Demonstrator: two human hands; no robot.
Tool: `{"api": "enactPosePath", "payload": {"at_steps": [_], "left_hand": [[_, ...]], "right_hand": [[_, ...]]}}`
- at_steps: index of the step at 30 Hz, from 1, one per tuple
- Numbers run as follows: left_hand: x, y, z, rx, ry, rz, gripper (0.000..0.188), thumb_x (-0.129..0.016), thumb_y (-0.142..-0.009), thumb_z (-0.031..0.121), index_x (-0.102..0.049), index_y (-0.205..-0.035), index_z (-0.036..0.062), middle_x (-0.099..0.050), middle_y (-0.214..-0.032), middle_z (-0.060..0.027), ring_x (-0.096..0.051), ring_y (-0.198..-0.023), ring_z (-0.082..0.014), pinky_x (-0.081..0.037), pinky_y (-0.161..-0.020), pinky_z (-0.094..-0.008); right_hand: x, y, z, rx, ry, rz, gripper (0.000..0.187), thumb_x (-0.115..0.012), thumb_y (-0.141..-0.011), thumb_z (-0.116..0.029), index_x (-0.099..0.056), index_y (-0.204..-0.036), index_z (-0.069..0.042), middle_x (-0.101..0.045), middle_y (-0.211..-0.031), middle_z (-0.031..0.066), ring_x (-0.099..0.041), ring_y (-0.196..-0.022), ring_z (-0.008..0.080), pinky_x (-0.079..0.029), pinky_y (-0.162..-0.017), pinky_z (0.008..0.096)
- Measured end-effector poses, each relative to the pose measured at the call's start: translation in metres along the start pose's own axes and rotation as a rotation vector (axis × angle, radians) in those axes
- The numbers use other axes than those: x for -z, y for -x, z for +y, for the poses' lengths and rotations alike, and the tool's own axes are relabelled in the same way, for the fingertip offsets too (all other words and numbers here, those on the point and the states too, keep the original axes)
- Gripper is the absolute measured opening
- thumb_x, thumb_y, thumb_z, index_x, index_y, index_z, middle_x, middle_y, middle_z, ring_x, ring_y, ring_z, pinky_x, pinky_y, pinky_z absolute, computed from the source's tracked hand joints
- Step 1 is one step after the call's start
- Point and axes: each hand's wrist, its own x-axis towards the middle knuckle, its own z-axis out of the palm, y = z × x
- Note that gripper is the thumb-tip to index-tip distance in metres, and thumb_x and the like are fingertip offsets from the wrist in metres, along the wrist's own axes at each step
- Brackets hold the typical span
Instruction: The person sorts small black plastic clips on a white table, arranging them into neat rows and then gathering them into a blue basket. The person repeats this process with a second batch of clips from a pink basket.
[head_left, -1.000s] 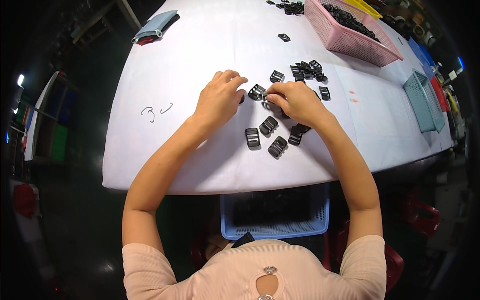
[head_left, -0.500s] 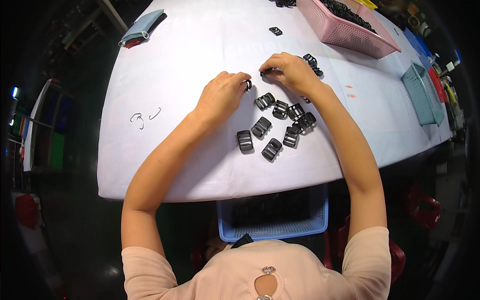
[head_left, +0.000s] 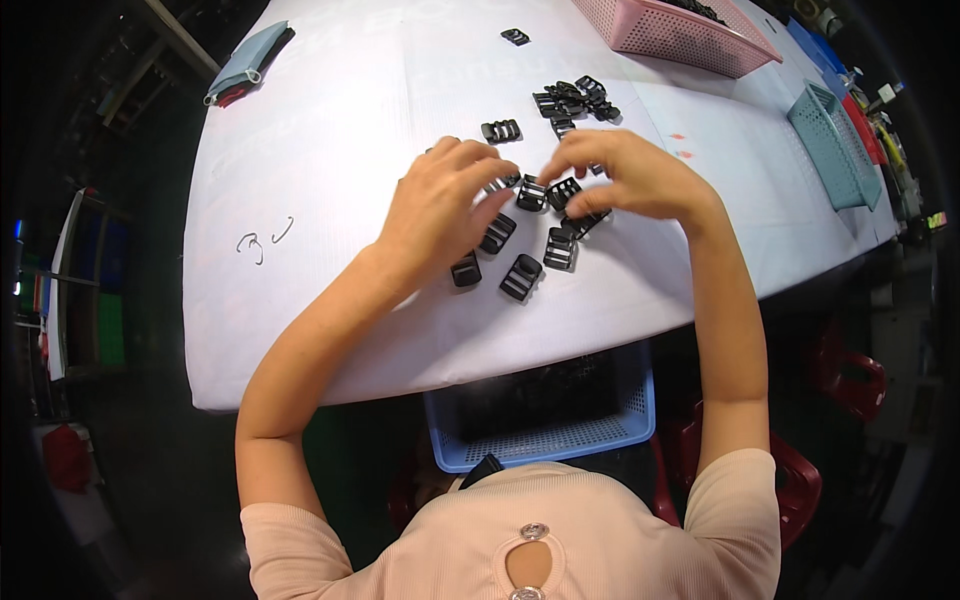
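Black plastic strap buckles lie loosely grouped on the white-covered table point(head_left: 300, 330). My left hand point(head_left: 425, 210) hovers over the group's left side, thumb and fingers apart and curved around a partly hidden buckle point(head_left: 504, 183); a grip on it does not show. My right hand point(head_left: 635, 175) is just to the right, its thumb and fingers spread above another buckle point(head_left: 564, 193). Nearer me lie a tilted buckle point(head_left: 521, 278) and an upright-looking one point(head_left: 560, 248). Beyond the hands a single buckle point(head_left: 501, 131) lies flat. A dark bit shows behind my left knuckles.
A heap of buckles point(head_left: 575, 98) lies farther back, with a lone buckle point(head_left: 515, 36) beyond. A pink basket point(head_left: 690, 52) holds black parts. At right stands a teal basket point(head_left: 835, 150); a blue basket point(head_left: 540, 455) sits below the front edge. Folded cloth point(head_left: 250, 62) lies far left.
Both hands have come back toward me over the buckle group. The buckle that was in my right fingers now lies on the table beyond them. The whole view has shifted slightly.
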Motion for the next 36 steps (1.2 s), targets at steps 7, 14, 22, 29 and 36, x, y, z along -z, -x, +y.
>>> {"api": "enactPosePath", "payload": {"at_steps": [7, 14, 22, 29, 36], "left_hand": [[-0.027, -0.012, 0.018, -0.082, -0.203, -0.176, 0.024, -0.067, -0.081, 0.013, -0.065, -0.104, 0.0065, -0.062, -0.093, -0.0089, -0.055, -0.094, -0.0256, -0.048, -0.079, -0.0389], [-0.021, -0.01, 0.02, 0.095, -0.023, -0.117, 0.026, -0.057, -0.084, 0.003, -0.063, -0.109, 0.0037, -0.065, -0.095, -0.0138, -0.06, -0.091, -0.0299, -0.049, -0.081, -0.0373], [0.003, -0.022, 0.023, 0.46, 0.245, -0.409, 0.026, -0.06, -0.083, 0.007, -0.068, -0.107, 0.0015, -0.069, -0.099, -0.0125, -0.066, -0.085, -0.023, -0.053, -0.076, -0.0335], [-0.03, -0.031, 0.036, 0.097, -0.001, -0.126, 0.025, -0.068, -0.083, 0.019, -0.067, -0.101, 0.0014, -0.064, -0.096, -0.0126, -0.061, -0.091, -0.0298, -0.049, -0.08, -0.0384], [-0.039, -0.046, 0.043, 0.202, 0.102, -0.323, 0.032, -0.064, -0.083, 0.013, -0.063, -0.113, 0.002, -0.069, -0.091, -0.0178, -0.066, -0.083, -0.0305, -0.052, -0.077, -0.0371]], "right_hand": [[-0.023, 0.052, -0.003, 0.058, 0.187, 0.285, 0.019, -0.07, -0.075, -0.006, -0.068, -0.093, -0.008, -0.062, -0.093, 0.0046, -0.058, -0.093, 0.0248, -0.048, -0.082, 0.0366], [-0.031, 0.082, 0.005, 0.035, 0.208, 0.476, 0.013, -0.069, -0.076, -0.006, -0.066, -0.089, -0.004, -0.064, -0.084, 0.0074, -0.063, -0.075, 0.026, -0.05, -0.068, 0.0354], [-0.076, 0.114, -0.022, 0.277, 0.422, 0.517, 0.018, -0.063, -0.075, -0.005, -0.065, -0.093, -0.003, -0.063, -0.092, 0.0083, -0.061, -0.074, 0.0226, -0.048, -0.062, 0.0322], [-0.047, 0.089, 0.0, 0.105, 0.237, 0.581, 0.022, -0.067, -0.077, -0.005, -0.067, -0.099, -0.009, -0.065, -0.102, 0.0045, -0.061, -0.09, 0.025, -0.05, -0.076, 0.0359], [-0.037, 0.083, 0.017, -0.088, -0.072, 0.438, 0.022, -0.065, -0.082, -0.011, -0.068, -0.104, -0.008, -0.067, -0.095, 0.0101, -0.061, -0.086, 0.028, -0.049, -0.076, 0.0361]]}}
